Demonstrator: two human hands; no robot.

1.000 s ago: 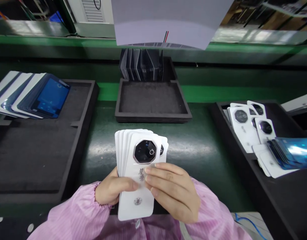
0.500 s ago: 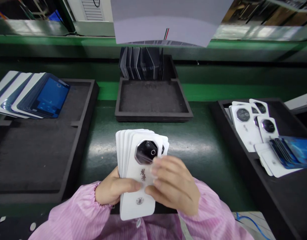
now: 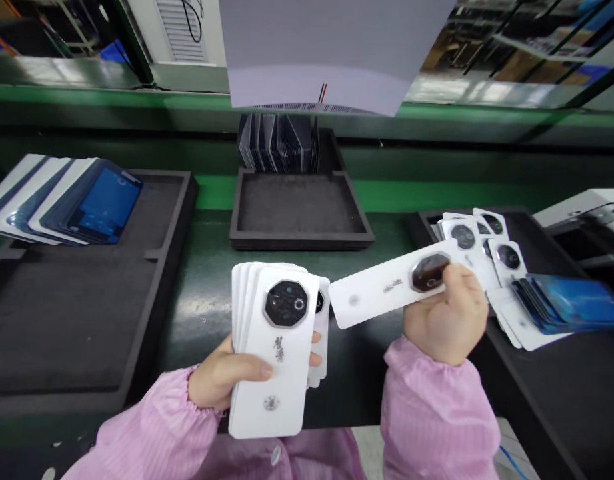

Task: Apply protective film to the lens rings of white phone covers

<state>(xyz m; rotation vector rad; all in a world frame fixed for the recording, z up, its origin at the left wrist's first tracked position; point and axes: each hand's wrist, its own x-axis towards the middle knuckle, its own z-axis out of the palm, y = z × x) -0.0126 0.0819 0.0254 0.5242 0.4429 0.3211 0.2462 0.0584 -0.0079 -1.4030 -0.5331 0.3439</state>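
Note:
My left hand grips a fanned stack of white phone back covers, each with a dark octagonal camera module near the top. My right hand pinches a single white back cover by its camera end and holds it sideways over the green belt, close to the right tray. On that tray lie more white back covers and a pile of blue-filmed panels.
A black foam tray in the middle holds upright dark panels at its far end. The left tray carries fanned blue and white panels. The right tray's edge runs beside my right sleeve. A white sheet hangs overhead.
My right hand has pulled the top cover off the stack and carried it to the right, turning it sideways. The left hand keeps the stack in place.

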